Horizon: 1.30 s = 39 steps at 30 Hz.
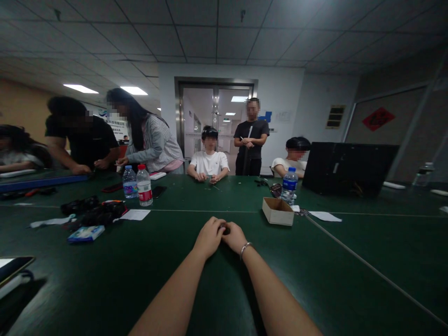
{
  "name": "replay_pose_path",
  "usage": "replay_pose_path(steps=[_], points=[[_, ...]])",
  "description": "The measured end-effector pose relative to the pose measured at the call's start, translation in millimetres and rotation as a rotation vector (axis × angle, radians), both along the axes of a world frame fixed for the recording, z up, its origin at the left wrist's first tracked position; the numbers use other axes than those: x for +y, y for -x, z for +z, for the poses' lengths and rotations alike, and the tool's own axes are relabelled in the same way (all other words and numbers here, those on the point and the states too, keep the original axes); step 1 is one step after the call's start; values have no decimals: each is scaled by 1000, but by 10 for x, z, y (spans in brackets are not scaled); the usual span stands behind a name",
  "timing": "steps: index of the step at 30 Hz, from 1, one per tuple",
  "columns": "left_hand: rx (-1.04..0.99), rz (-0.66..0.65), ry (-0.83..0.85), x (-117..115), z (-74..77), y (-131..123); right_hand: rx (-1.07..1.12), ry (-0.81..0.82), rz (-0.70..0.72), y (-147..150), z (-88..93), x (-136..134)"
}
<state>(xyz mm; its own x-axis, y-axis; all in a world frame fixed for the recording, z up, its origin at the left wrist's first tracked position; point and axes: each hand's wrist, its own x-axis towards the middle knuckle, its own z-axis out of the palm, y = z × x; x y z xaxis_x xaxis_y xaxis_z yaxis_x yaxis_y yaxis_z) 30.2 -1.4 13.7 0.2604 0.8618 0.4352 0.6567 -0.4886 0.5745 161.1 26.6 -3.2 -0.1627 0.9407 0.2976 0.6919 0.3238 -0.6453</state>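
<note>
My left hand (pixel 209 236) and my right hand (pixel 235 238) meet over the middle of the green table (pixel 224 289). Their fingertips come together around a small dark thing (pixel 227 229), mostly covered by my fingers and too small to name. Both hands have curled, closed fingers. A silver bracelet (pixel 245 250) circles my right wrist. To the right, beyond my right hand, stands an open cardboard box (pixel 278 217) with low walls.
A blue-capped bottle (pixel 289 185) stands behind the box. Leftward lie a blue-white packet (pixel 86 234), black gear (pixel 101 212), a paper sheet (pixel 136 214) and two bottles (pixel 144 189). A large black box-shaped object (pixel 350 168) sits far right. Several people are around the table.
</note>
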Motion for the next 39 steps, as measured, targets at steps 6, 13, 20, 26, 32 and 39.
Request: replay_pose_path(steps=[6, 13, 20, 26, 32, 39], points=[[-165, 11, 47, 24, -6, 29, 69, -32, 27, -22, 13, 8], [-487, 26, 87, 122, -83, 69, 361, 68, 67, -18, 26, -41], [-582, 7, 165, 223, -169, 107, 469, 131, 46, 2, 26, -30], [-609, -30, 211, 250, -175, 134, 623, 134, 112, -41, 33, -5], [-651, -45, 294, 253, -158, 174, 856, 245, 142, -106, 32, 14], [-730, -69, 389, 211, -83, 176, 959, 316, 174, -125, 9, 33]])
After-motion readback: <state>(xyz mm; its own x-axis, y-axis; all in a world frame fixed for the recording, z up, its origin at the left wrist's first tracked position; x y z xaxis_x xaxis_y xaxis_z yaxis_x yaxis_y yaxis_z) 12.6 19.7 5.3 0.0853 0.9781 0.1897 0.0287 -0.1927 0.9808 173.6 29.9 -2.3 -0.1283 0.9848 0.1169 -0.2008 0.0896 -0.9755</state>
